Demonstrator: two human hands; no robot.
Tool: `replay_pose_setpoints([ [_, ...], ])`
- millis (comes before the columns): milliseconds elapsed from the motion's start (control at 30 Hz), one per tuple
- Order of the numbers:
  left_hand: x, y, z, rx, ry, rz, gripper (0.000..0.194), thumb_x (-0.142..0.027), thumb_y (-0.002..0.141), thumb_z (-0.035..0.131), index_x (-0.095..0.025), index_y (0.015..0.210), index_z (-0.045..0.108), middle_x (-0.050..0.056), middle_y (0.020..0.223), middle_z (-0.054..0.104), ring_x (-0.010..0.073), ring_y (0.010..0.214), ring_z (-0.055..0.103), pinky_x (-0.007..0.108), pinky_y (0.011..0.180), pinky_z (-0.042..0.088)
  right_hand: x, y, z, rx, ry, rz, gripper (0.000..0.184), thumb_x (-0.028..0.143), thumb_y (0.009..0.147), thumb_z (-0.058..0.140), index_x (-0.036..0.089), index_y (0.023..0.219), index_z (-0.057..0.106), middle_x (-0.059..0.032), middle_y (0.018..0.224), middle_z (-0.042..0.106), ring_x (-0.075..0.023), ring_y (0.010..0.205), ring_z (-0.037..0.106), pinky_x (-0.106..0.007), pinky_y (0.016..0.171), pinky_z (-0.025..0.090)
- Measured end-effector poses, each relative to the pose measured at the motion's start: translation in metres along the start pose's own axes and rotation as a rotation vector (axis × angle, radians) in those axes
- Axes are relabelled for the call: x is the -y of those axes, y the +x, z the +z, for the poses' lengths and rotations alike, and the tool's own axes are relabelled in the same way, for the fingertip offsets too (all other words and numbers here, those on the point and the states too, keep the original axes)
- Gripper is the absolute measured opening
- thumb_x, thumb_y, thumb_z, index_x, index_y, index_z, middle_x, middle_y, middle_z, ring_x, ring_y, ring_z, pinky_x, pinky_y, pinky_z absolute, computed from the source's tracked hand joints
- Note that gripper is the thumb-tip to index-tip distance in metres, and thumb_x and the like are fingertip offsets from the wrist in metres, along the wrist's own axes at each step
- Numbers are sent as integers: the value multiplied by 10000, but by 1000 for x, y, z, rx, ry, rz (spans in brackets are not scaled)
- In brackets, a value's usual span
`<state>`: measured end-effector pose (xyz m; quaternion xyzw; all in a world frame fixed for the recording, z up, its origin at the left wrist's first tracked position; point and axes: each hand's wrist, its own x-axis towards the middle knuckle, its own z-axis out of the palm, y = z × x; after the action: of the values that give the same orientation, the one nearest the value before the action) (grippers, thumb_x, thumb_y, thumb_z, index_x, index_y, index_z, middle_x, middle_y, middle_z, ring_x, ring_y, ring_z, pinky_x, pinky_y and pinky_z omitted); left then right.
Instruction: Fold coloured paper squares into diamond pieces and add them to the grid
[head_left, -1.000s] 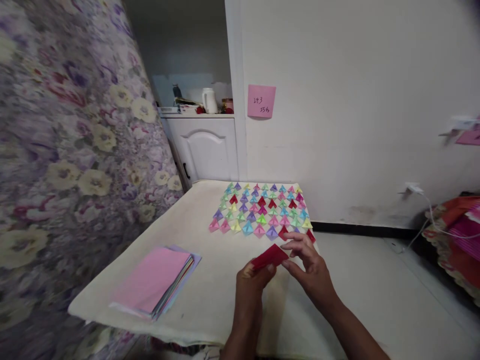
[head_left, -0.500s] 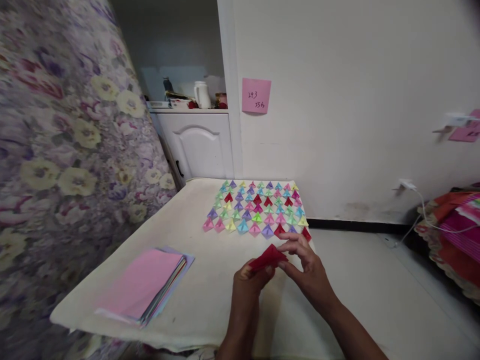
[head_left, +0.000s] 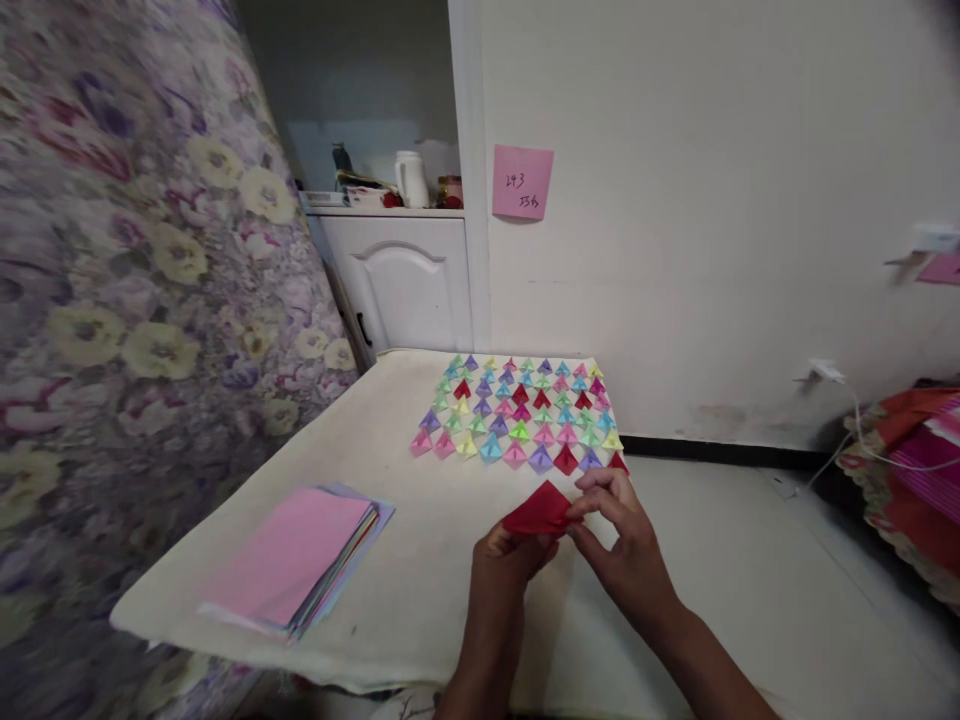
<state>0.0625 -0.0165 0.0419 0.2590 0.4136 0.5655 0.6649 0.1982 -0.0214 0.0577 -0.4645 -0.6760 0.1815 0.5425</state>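
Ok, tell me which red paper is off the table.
The red paper gripped by the left hand and pinched at its right end by the right hand; the other red pieces sit in rows on the table.

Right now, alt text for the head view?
A left hand and right hand hold a folded red paper over a cream table. Rows of small colourful folded papers sit beyond, a stack of coloured sheets to the left, a pink note on the wall.
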Motion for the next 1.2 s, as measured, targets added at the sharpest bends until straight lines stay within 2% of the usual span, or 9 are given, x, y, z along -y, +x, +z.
replay_pose_setpoints([
  [100,-1,-1,-1,-5,11,-17,304,-215,489,802,-121,768,725,78,740,728,193,701,659,321,718,516,-1,0,0,14,-56,-58,127,146,784,578,241,845,637,-46,905,479,-209,902,503,-371,806,432],
  [200,-1,-3,0,-8,22,-49,362,-243,512,795,-122,845,716,94,794,728,203,729,663,294,662,516,-1,-1,1,46,-38,-53,146,146,790,573,250,862,647,-39,872,494,-202,865,507,-351,758,443],
  [333,-2,-7,2,-2,3,-94,369,-261,543,785,-112,870,702,109,818,722,205,728,662,264,603,511,-3,-3,5,78,47,22,140,164,798,565,255,842,662,-43,923,504,-206,897,517,-343,764,449],
  [533,-3,-10,1,31,-49,-106,305,-257,607,749,-125,874,682,77,806,710,168,690,646,275,615,527,-5,-2,5,104,150,155,82,211,783,593,238,799,668,-53,1009,517,-218,981,517,-340,823,443],
  [700,1,-6,-5,67,-39,-148,346,-368,610,751,-108,822,667,86,762,699,187,676,649,295,596,538,-9,-1,3,166,281,253,64,253,769,607,202,791,638,-48,901,581,-203,873,557,-309,747,466],
  [867,2,-5,-6,101,-18,-154,401,-460,656,697,-104,840,672,92,761,688,192,689,645,291,585,533,-12,-2,4,199,336,345,82,266,769,601,191,803,604,-19,802,583,-166,730,549,-266,640,454],
  [1033,3,-6,-6,77,10,-162,408,-440,615,733,-94,828,694,82,719,675,181,675,630,296,600,535,-11,-2,5,212,321,332,102,267,767,599,192,825,636,-16,799,579,-172,736,550,-265,631,451],
  [1200,0,-8,-6,124,5,-177,365,-416,645,711,-100,826,686,88,747,679,179,682,629,299,614,535,-13,-1,3,216,301,294,107,202,751,582,204,806,673,-29,822,592,-186,783,568,-283,671,462],
])
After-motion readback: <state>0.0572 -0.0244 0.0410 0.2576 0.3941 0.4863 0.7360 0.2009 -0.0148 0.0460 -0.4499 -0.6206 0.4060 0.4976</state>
